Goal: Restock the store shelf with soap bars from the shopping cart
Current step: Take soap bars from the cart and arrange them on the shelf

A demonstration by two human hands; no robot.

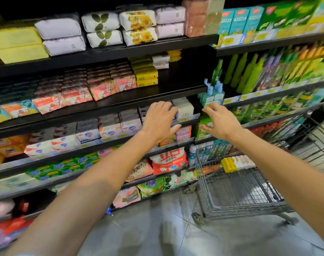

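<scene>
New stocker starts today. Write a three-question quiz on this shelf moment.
1. True or false: the left hand grips a soap bar.
2. Where do the yellow soap bars still to be shelved lie? A) on the floor B) in the shopping cart C) in the right hand
3. Fill in: the open gap on the second shelf lies right of the ___ boxes.

Key: 1 false; 2 B; 3 yellow.
</scene>
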